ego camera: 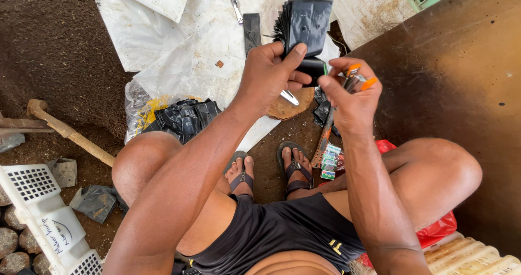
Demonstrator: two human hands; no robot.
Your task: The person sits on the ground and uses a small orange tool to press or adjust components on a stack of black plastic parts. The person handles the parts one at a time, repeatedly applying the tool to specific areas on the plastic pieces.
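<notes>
My left hand (269, 74) grips a thick stack of small black plastic bags (304, 25), fanned upward from my thumb. Just to its right, my right hand (350, 98) holds a small tool with an orange tip (362, 79), possibly scissors, close to the lower end of the stack. Both hands are raised above my knees and sandalled feet (271, 172). A further pile of black bags (184, 117) lies inside a clear plastic wrapper on the ground to the left.
Dark soil (54, 58) covers the ground at left, with a wooden-handled tool (68, 131) on it. White sheeting (201, 36) lies ahead, a white plastic crate (46, 215) at lower left, a brown board (450, 79) at right, a red bag (437, 229) under my right leg.
</notes>
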